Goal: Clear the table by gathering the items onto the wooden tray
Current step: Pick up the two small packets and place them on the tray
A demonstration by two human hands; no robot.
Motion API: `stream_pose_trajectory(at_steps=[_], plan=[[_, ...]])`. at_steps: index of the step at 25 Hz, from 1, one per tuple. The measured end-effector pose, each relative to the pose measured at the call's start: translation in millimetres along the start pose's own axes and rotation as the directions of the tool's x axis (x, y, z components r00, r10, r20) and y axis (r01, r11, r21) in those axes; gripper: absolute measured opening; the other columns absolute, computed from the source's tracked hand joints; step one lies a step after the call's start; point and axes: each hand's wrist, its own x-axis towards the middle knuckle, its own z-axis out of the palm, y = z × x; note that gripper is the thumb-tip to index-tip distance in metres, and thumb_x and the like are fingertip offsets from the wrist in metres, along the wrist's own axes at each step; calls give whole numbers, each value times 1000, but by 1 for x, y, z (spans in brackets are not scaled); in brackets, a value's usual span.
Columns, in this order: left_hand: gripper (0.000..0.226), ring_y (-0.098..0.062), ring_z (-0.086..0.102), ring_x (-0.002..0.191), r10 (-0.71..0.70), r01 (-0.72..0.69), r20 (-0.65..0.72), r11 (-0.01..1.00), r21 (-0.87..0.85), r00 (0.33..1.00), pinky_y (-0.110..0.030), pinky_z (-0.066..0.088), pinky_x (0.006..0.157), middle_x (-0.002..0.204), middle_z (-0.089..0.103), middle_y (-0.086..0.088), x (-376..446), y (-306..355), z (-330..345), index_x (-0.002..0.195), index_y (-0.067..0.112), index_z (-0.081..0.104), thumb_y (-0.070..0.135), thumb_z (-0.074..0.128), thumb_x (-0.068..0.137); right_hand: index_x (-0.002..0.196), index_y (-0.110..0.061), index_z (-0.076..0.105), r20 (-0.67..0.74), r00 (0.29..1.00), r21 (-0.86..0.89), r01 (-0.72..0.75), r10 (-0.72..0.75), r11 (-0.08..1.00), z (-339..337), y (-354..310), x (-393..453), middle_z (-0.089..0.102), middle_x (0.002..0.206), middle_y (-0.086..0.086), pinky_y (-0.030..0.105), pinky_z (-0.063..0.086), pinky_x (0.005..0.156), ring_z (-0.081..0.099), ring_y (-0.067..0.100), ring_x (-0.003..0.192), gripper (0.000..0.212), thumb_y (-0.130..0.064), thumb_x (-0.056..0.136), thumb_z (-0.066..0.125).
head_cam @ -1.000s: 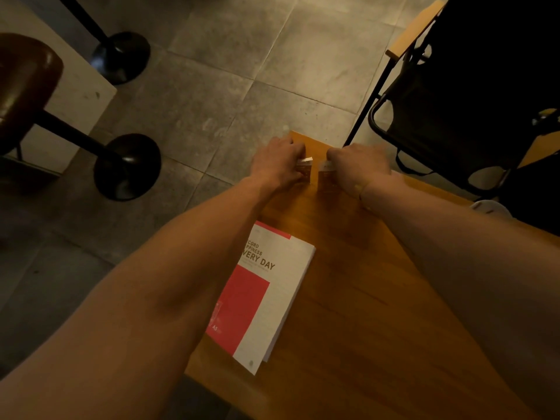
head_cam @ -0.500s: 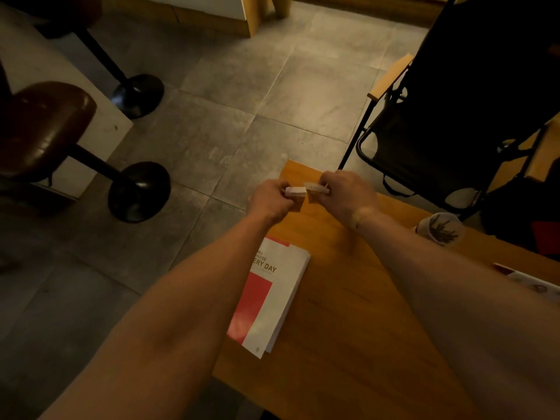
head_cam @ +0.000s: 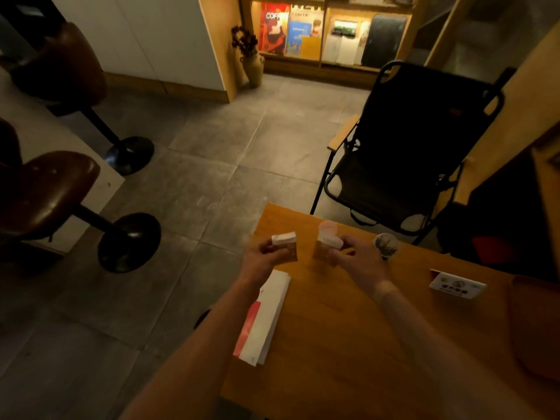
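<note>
My left hand grips a small brown box with a white top, held above the far left part of the wooden table. My right hand grips a second small brown box with a white top, a hand's width to the right of the first. A red and white booklet lies at the table's left edge under my left forearm. A round paper cup stands just right of my right hand. A white card sign sits further right. A brownish edge at the far right may be the wooden tray; I cannot tell.
A black folding chair stands beyond the table's far edge. Two brown bar stools with black round bases stand on the grey tiled floor at the left. A lit bookshelf and a vase are at the back.
Both hands have lifted the two small boxes off the table's far corner and pulled them apart and toward me. The view has tilted up, so the cup, sign and room now show.
</note>
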Motion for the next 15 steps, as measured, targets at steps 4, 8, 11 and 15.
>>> stream_pose_trajectory(at_steps=[4,8,11,15], plan=[[24,-13,65,93,-19,18,62,1000,3,998,-29,47,71,101,72,6,-28,6,22,104,33,67,18,69,86,97,-33,61,-35,998,118,-56,60,991,-24,-1,-49,62,92,-16,12,52,65,61,5,85,18,-23,85,70],[29,-19,65,101,-66,61,193,998,35,979,-39,48,86,110,72,1,-46,0,47,117,22,66,19,66,88,94,-40,60,-124,985,173,-101,123,980,-48,10,-91,63,94,-20,11,51,63,63,1,86,24,-24,82,73],[30,-19,65,101,-101,79,293,993,85,951,-33,48,83,110,72,1,-60,-10,68,118,20,65,17,65,89,96,-44,59,-193,959,229,-159,206,960,-66,23,-123,65,98,-17,17,55,69,64,5,90,29,-23,82,73],[28,-13,67,94,-107,62,403,991,122,909,-30,49,77,104,73,8,-79,-19,98,112,27,65,20,69,85,100,-36,62,-293,903,309,-222,315,925,-90,41,-167,67,102,-13,24,57,74,65,9,92,28,-20,82,74]])
